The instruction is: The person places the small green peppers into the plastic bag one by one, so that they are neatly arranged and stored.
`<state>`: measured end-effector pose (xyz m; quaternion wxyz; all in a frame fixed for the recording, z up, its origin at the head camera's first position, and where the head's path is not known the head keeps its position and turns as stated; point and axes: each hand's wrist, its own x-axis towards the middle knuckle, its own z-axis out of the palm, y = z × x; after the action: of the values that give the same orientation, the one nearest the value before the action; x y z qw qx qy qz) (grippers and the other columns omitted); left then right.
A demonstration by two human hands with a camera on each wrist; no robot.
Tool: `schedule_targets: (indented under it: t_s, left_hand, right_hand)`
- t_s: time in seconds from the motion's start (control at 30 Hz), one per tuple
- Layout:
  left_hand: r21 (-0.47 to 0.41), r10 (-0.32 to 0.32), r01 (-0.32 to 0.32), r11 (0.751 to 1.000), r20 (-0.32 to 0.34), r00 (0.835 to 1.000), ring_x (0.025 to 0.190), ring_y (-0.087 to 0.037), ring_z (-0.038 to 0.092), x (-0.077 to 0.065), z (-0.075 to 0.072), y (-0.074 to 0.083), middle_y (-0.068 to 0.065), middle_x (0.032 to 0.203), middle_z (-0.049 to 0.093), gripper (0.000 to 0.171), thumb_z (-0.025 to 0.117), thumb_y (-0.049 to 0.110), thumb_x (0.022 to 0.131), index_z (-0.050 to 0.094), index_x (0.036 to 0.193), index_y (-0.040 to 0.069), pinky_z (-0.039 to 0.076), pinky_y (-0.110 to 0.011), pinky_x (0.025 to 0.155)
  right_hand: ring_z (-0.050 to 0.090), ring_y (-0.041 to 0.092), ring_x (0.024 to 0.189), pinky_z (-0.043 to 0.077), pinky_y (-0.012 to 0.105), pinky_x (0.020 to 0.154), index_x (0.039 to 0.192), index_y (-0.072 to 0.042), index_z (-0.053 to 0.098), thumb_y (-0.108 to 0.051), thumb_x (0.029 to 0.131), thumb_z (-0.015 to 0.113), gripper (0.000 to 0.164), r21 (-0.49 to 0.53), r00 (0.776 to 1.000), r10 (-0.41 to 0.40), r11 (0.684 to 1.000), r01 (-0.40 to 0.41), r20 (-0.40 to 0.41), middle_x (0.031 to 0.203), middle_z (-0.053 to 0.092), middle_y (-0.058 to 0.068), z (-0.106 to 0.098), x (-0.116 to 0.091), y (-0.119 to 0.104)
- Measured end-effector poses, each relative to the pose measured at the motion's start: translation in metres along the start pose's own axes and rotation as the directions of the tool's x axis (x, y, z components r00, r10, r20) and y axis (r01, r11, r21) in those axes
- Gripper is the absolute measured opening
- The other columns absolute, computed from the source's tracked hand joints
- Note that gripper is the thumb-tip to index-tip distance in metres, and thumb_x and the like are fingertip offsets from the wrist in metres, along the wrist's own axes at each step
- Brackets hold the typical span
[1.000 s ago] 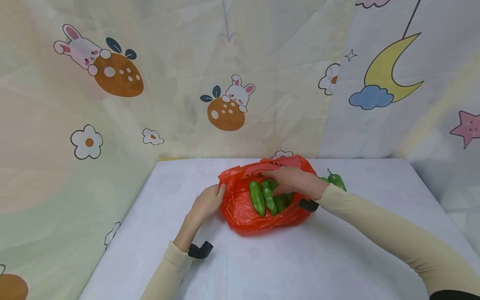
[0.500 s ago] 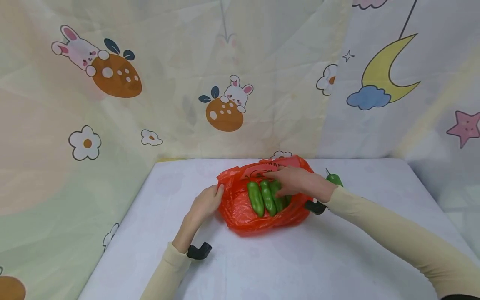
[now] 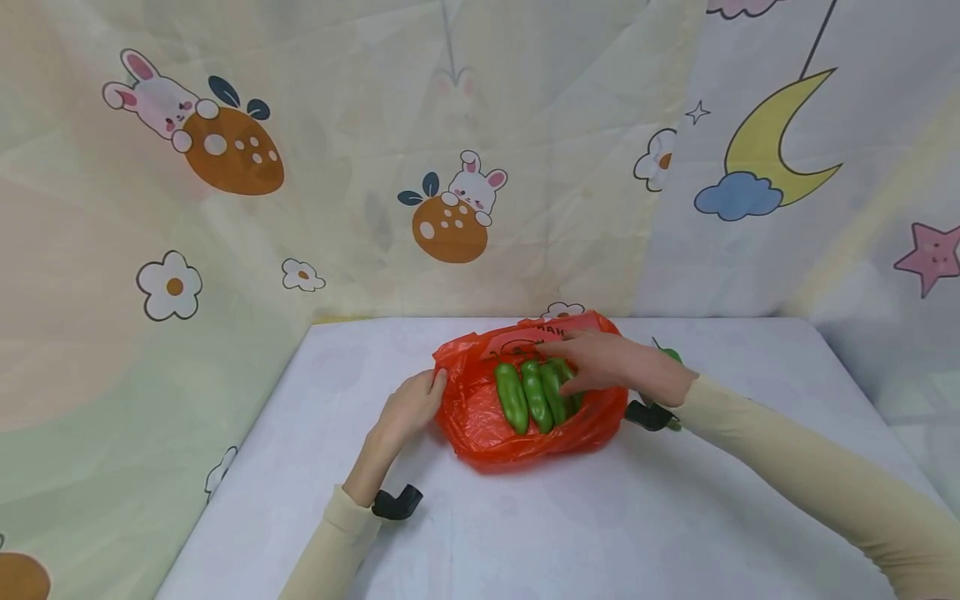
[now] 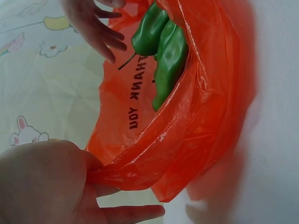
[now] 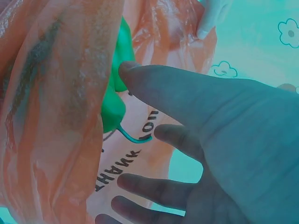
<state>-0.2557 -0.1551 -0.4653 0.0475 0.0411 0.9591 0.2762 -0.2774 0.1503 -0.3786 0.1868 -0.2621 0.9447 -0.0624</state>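
A red plastic bag (image 3: 491,454) lies on its side on the table, its mouth facing me. Several green peppers (image 3: 512,398) rest inside it, side by side. At the bag's left edge my left hand (image 3: 408,408) pinches the rim between thumb and fingers, clearly so in the left wrist view. My right hand (image 3: 607,362) is at the right side of the mouth, fingers spread and holding nothing. In the right wrist view its thumb (image 5: 154,86) overlaps a pepper (image 5: 112,109) with a curved stem, beside printed lettering on the bag.
More green pepper (image 3: 670,354) shows on the table behind my right wrist, mostly hidden by it. Black wrist mounts (image 3: 397,502) sit under both wrists. A white table (image 3: 525,533) spreads in front of the bag, and a cartoon-printed cloth (image 3: 360,183) hangs behind.
My right hand has drawn back to the right, off the peppers, uncovering more of those in the bag. The left hand keeps its grip on the rim.
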Motion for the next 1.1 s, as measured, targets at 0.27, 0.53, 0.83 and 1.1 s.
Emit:
schedule_targets:
  t_s: [0.27,0.53,0.83,1.1]
  left_hand:
    - [-0.011,0.000,0.000,1.000,0.007,1.000,0.074,-0.020,0.055,0.001,0.000,0.000,-0.004,0.077,0.057,0.041,0.036,0.040,0.107,0.065,0.102,0.012,0.047,-0.032,0.067]
    - [-0.013,-0.003,0.003,1.000,0.007,1.000,0.073,-0.020,0.054,0.001,0.000,0.000,-0.004,0.077,0.057,0.040,0.037,0.040,0.107,0.064,0.100,0.012,0.047,-0.032,0.066]
    - [-0.003,0.007,-0.007,1.000,0.002,1.000,0.073,-0.020,0.054,0.003,0.000,0.003,-0.004,0.077,0.056,0.041,0.035,0.040,0.108,0.065,0.101,0.012,0.046,-0.032,0.066]
    - [-0.013,-0.010,0.010,1.000,0.014,1.000,0.072,-0.020,0.054,0.004,0.000,0.004,-0.005,0.077,0.056,0.041,0.035,0.041,0.107,0.064,0.100,0.013,0.045,-0.031,0.064]
  right_hand:
    - [0.046,0.038,0.137,0.052,0.054,0.097,0.151,-0.022,0.046,-0.035,0.087,0.078,0.073,0.010,0.999,-0.044,0.999,0.044,-0.025,0.148,0.054,0.012,-0.004,-0.007,0.008]
    - [0.046,0.038,0.137,0.051,0.056,0.098,0.150,-0.020,0.047,-0.032,0.087,0.079,0.072,0.031,0.996,-0.065,0.997,0.066,-0.054,0.147,0.055,0.007,-0.007,-0.016,0.014]
    - [0.047,0.040,0.135,0.044,0.067,0.099,0.149,-0.020,0.048,-0.030,0.088,0.077,0.069,0.029,0.994,-0.072,0.997,0.074,-0.077,0.145,0.057,0.009,-0.007,-0.023,0.019]
    - [0.047,0.041,0.133,0.055,0.055,0.090,0.148,-0.025,0.051,-0.030,0.085,0.080,0.070,0.063,0.993,-0.050,0.996,0.057,-0.109,0.144,0.057,0.009,-0.009,-0.031,0.025]
